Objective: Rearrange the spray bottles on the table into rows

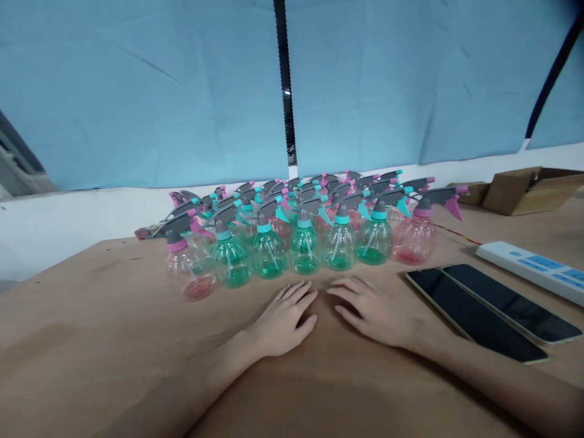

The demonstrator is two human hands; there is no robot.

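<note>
Both hands lie palm down on the wooden table, fingers apart and holding nothing. My left hand (pixel 283 322) is just in front of a clear green spray bottle (pixel 305 246) with a turquoise collar. To its right rests my right hand (pixel 367 309), close before another green bottle (pixel 339 244); a small gap separates the two hands. Several spray bottles with grey trigger heads stand upright in rows. The front row has a pink bottle (pixel 189 271) at its left end, another pink bottle (pixel 414 237) at its right end, and green ones between them.
Two dark-screened phones (pixel 474 313) (pixel 511 302) lie side by side at the right. Beyond them are a white power strip (pixel 533 271) and an open cardboard box (pixel 513 193). A blue curtain (pixel 182 91) hangs behind the wooden table (pixel 91 340).
</note>
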